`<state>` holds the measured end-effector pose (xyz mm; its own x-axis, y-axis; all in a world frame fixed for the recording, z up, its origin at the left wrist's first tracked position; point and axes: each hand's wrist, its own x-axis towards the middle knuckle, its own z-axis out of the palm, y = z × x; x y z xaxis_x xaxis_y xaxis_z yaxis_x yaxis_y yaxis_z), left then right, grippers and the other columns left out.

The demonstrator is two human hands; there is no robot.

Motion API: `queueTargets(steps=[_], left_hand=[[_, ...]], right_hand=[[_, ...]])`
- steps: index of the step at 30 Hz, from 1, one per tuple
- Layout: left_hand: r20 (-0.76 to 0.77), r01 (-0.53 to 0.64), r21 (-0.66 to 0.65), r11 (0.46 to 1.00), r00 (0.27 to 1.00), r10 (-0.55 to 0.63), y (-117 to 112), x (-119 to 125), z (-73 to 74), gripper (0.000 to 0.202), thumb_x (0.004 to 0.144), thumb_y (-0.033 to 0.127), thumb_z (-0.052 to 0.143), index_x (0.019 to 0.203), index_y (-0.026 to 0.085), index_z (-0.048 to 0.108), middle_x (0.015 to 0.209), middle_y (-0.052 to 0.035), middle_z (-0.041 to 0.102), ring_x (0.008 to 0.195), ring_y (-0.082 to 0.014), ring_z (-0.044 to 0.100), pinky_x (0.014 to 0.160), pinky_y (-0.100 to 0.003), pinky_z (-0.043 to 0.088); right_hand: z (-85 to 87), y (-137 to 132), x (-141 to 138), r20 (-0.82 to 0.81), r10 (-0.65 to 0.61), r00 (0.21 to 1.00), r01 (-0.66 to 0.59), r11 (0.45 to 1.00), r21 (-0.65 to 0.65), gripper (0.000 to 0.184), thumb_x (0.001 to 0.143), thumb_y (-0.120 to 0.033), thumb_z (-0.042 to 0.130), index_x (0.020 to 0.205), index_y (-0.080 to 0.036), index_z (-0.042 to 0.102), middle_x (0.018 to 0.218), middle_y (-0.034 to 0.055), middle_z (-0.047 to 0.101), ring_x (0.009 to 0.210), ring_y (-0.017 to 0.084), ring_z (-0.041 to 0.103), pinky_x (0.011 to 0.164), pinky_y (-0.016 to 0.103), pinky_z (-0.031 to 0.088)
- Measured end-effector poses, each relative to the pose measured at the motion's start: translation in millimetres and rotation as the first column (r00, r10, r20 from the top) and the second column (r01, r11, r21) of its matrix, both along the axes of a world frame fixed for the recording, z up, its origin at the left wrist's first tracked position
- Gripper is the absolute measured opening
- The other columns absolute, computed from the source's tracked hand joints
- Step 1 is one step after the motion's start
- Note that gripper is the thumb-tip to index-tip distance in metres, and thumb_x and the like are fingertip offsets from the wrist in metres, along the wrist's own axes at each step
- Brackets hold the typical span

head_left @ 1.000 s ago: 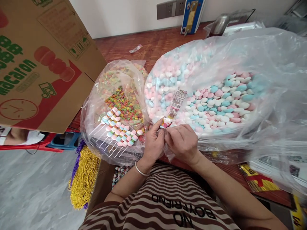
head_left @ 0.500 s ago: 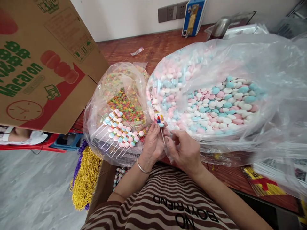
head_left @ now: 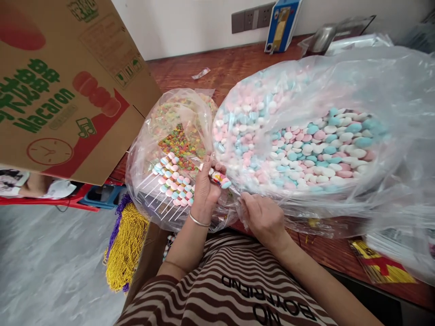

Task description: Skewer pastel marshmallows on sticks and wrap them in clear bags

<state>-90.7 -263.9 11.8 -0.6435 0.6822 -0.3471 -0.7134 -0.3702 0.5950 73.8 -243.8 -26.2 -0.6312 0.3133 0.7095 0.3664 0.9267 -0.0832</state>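
In my left hand (head_left: 206, 192) is a candy stick (head_left: 219, 178) with a bright red, yellow and blue printed piece and a pale blue end. The thumb lies along it, and part of it is hidden by the hand. My right hand (head_left: 263, 217) has its fingers pinched at the lower end of this stick, near some thin clear plastic. Just left of my left hand, several rows of marshmallow skewers (head_left: 175, 181) in pink, white and blue rest on a clear bag (head_left: 139, 151) of small orange, green and red candies (head_left: 181, 145).
A large clear bag (head_left: 272, 106) of pink, white and blue marshmallows (head_left: 319, 154) fills the right side. A macaron carton (head_left: 98, 149) stands left. Yellow bead strings (head_left: 127, 249) hang below it. A blue box (head_left: 282, 27) stands by the wall. Someone's limb (head_left: 42, 185) shows far left.
The candy stick has tipped from nearly upright to slanting down to the right. My left hand has turned and shifted left with it. My right fingers have closed into a pinch.
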Motion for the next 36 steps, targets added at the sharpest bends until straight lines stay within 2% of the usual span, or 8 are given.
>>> queueTargets(steps=[7, 11, 13, 16, 19, 22, 29, 36], left_hand=[[0.054, 0.016, 0.014, 1.0, 0.998, -0.016, 4, 15, 9.7, 0.022, 0.086, 0.034, 0.077, 0.099, 0.018, 0.069, 0.06, 0.0092, 0.041, 0.05, -0.002, 0.044, 0.051, -0.015, 0.042], [0.017, 0.044, 0.078, 0.996, 0.999, -0.045, 0, 19, 12.0, 0.026, 0.086, 0.035, 0.077, 0.106, 0.02, 0.07, 0.062, 0.0095, 0.042, 0.047, -0.0003, 0.039, 0.05, -0.014, 0.041], [0.022, 0.081, 0.118, 0.99, 0.996, -0.084, -1, 18, 13.7, 0.025, 0.089, 0.036, 0.074, 0.108, 0.02, 0.071, 0.06, 0.0096, 0.039, 0.044, -0.0001, 0.035, 0.048, -0.013, 0.039], [0.029, 0.135, 0.159, 0.978, 0.989, -0.142, -3, 19, 17.6, 0.022, 0.095, 0.038, 0.065, 0.106, 0.02, 0.071, 0.058, 0.0093, 0.034, 0.041, -0.0007, 0.028, 0.043, -0.013, 0.034], [0.009, 0.186, 0.154, 0.971, 0.982, -0.189, -4, 27, 19.4, 0.023, 0.098, 0.038, 0.062, 0.107, 0.019, 0.071, 0.057, 0.0094, 0.031, 0.039, -0.0009, 0.024, 0.04, -0.013, 0.03], [-0.037, 0.223, 0.148, 0.964, 0.975, -0.219, -4, 40, 14.9, 0.022, 0.095, 0.035, 0.066, 0.108, 0.018, 0.071, 0.057, 0.0104, 0.03, 0.039, -0.0007, 0.024, 0.042, -0.014, 0.032], [-0.109, 0.163, 0.12, 0.979, 0.983, -0.151, -6, 24, 8.9, 0.034, 0.089, 0.046, 0.071, 0.112, 0.021, 0.07, 0.096, -0.0017, 0.069, 0.089, -0.012, 0.068, 0.089, -0.028, 0.055], [-0.051, -0.034, 0.136, 0.99, 0.998, 0.041, -8, -16, 31.6, 0.017, 0.097, 0.035, 0.064, 0.104, 0.022, 0.072, 0.059, 0.0078, 0.044, 0.044, -0.0007, 0.038, 0.048, -0.013, 0.039]], right_hand=[[9.1, 5, -1, 0.075, 0.03, 0.997, -0.037, 0.995, 0.092, 0.015, 0.098, -0.013, 0.054, 0.102, -0.011, 0.068, 0.059, 0.0006, 0.059, 0.054, 0.013, 0.047, 0.059, 0.033, 0.029], [9.6, 2, 2, -0.08, 0.158, 0.984, -0.177, 0.906, -0.385, 0.019, 0.099, -0.018, 0.05, 0.095, -0.014, 0.068, 0.06, -0.0002, 0.059, 0.053, 0.011, 0.048, 0.055, 0.029, 0.032], [12.5, -3, 4, -0.224, 0.176, 0.959, -0.285, 0.585, -0.759, 0.025, 0.101, -0.028, 0.048, 0.087, -0.017, 0.065, 0.061, -0.0015, 0.057, 0.052, 0.011, 0.047, 0.053, 0.026, 0.034], [19.4, -13, 2, -0.422, 0.043, 0.906, -0.41, -0.164, -0.897, 0.031, 0.099, -0.046, 0.052, 0.082, -0.02, 0.058, 0.05, -0.0088, 0.04, 0.041, 0.008, 0.031, 0.042, 0.023, 0.027], [23.6, -21, -6, -0.49, -0.129, 0.862, -0.484, -0.494, -0.723, 0.034, 0.092, -0.053, 0.062, 0.083, -0.021, 0.056, 0.046, -0.0144, 0.025, 0.036, 0.005, 0.015, 0.037, 0.021, 0.016], [22.3, -24, -15, -0.5, -0.169, 0.849, -0.527, -0.346, -0.776, 0.032, 0.093, -0.051, 0.062, 0.081, -0.021, 0.054, 0.048, -0.0126, 0.031, 0.038, 0.006, 0.022, 0.039, 0.021, 0.021], [12.4, -9, -10, -0.257, 0.025, 0.966, -0.182, 0.772, -0.609, 0.017, 0.101, -0.022, 0.05, 0.097, -0.018, 0.066, 0.073, 0.001, 0.067, 0.062, 0.012, 0.057, 0.061, 0.026, 0.041], [0.7, -9, 0, -0.003, 0.048, 0.999, -0.048, 0.995, -0.09, 0.021, 0.099, -0.015, 0.051, 0.115, -0.01, 0.064, 0.061, 0.0003, 0.061, 0.054, 0.014, 0.052, 0.059, 0.031, 0.033]])
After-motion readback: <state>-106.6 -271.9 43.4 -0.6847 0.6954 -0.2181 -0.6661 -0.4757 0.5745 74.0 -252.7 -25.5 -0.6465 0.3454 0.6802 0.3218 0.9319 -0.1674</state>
